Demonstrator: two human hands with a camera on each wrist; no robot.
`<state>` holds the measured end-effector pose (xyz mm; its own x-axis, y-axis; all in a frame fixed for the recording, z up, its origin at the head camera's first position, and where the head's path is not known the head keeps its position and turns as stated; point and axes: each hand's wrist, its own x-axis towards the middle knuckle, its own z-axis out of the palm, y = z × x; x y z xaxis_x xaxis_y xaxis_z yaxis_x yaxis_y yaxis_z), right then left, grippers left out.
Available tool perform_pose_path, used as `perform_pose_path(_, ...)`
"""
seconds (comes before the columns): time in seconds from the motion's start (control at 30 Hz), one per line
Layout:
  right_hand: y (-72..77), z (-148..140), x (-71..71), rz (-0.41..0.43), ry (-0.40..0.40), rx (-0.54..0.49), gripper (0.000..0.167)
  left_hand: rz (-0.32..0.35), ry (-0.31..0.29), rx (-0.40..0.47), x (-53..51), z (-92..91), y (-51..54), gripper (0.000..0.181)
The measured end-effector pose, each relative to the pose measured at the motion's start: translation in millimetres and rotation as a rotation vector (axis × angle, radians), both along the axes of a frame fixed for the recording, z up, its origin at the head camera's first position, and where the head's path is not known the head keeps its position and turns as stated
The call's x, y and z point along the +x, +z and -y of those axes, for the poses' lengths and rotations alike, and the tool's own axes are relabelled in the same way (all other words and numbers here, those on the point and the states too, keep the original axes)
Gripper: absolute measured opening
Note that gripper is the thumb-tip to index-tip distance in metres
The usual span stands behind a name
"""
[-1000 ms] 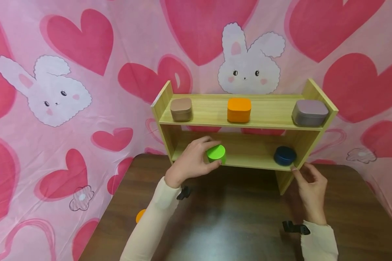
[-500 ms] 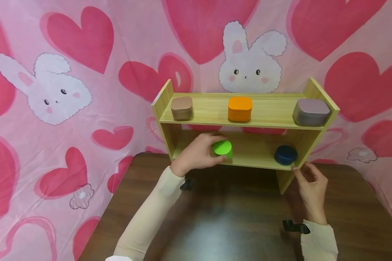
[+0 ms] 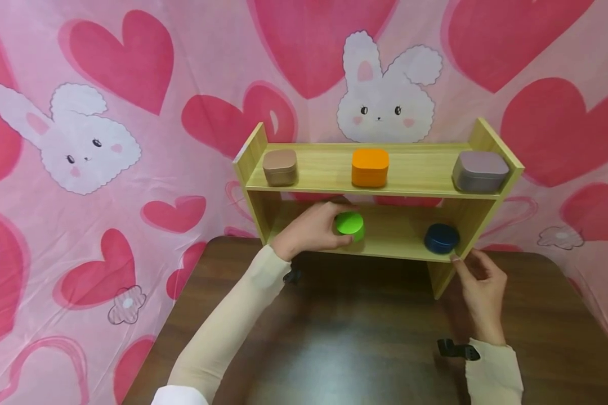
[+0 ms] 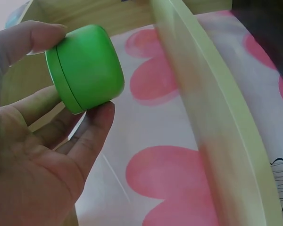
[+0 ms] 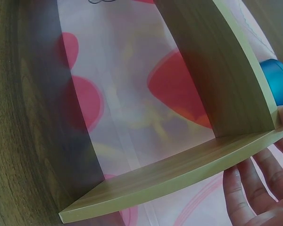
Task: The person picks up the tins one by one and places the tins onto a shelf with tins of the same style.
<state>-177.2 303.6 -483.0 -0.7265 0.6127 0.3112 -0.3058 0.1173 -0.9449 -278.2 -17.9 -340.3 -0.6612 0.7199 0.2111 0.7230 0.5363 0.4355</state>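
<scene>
The right hand (image 3: pixel 483 295) pinches the wooden shelf (image 3: pixel 321 169) at four o'clock from the green tin (image 3: pixel 351 225). The left hand (image 3: pixel 311 228) pinches that tin at the lower tier (image 3: pixel 392 239), blue tin (image 3: pixel 442 239) at three; above, brown box (image 3: pixel 280 167) at ten, orange box (image 3: pixel 370 167) at one, lilac box (image 3: pixel 480 171) at two.

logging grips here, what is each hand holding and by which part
The left hand holds the green container around its curved side; the right hand grips the shelf at its right side panel.
</scene>
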Motion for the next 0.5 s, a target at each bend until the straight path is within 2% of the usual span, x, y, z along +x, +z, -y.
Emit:
perform_pose_path(0.3,0.9,0,0.7,0.031,-0.020,0.058,0.022,0.006,-0.031,-0.082,-6.2,-8.8,0.3,0.046)
perform_pose_path(0.5,-0.6,0,-0.3,0.019,-0.012,0.034,0.022,0.024,-0.060,-0.109,-11.2,-12.6,-3.8,0.049)
